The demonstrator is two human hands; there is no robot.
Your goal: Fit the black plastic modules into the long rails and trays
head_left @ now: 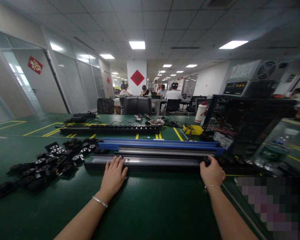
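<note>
A long black rail with a shiny metal channel (162,162) lies crosswise on the green table. My left hand (113,175) rests on its left part, fingers stretched out and slightly spread, gripping nothing. At the rail's right end my right hand (212,172) is closed, with a small black part (207,161) between thumb and fingers; the part's exact kind is hidden. Just behind the rail lie a second shiny metal rail (162,151) and a blue rail (160,143). A pile of loose black parts (57,160) with pale faces spreads to the left.
Farther back are a black strip with a row of small parts (110,130), a metal dish (157,122) and a yellow box (193,130). An open computer case (252,116) and a plastic bottle (277,146) stand right. People sit at distant tables.
</note>
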